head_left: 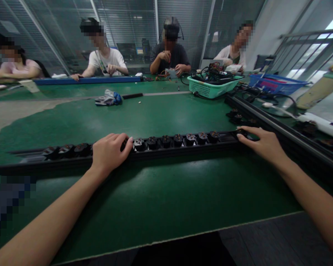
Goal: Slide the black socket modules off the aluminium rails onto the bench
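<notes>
A long black rail (166, 147) lies across the green desk (155, 199), parallel to its near edge and a little back from it. A row of black sockets (177, 139) sits in the rail's channel.

The left hand (109, 152) rests palm down on the rail left of its middle, fingers curled over the top and gripping it. The right hand (262, 142) lies near the rail's right end, fingers stretched flat and fingertips (240, 136) touching a socket there; it presses rather than grips.

A second black rail (280, 125) runs along the desk's right edge, with loose sockets (235, 116) beside it. Toward the far right corner stands a green basket (211, 88) full of cables. A pair of gloves (108, 98) lies near the middle of the desk. Four people sit along the far edge.
</notes>
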### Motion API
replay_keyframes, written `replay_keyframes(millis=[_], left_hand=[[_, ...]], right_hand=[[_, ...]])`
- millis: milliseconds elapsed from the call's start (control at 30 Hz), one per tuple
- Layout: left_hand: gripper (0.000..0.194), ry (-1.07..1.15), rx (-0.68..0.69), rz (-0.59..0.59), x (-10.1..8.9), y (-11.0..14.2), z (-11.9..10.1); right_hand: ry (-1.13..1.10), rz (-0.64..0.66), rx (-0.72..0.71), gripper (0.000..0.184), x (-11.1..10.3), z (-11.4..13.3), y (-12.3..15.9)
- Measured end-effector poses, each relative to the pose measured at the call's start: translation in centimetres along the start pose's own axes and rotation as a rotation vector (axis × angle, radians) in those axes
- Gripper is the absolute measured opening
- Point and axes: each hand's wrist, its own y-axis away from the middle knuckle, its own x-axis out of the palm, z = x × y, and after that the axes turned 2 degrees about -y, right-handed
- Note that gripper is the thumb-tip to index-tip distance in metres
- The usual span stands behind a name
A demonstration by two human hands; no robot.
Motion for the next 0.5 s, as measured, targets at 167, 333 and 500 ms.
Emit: replay_keyframes(millis=[167,333,500], left_hand=[[0.050,-0.002,0.004,-0.002,0.03,-0.02,0.02],[0.049,0.011,0.001,0.002,0.01,-0.05,-0.06],[0.048,0.004,0.005,-0.011,0.12,0.00,0.01]], right_hand=[[-0.012,0.005,-0.010,0.049,-0.29,0.15,-0.11],[-0.011,0.000,-0.004,0.043,-0.28,0.32,-0.30],[0.007,-0.015,-0.005,0.049,-0.15,0.19,-0.30]])
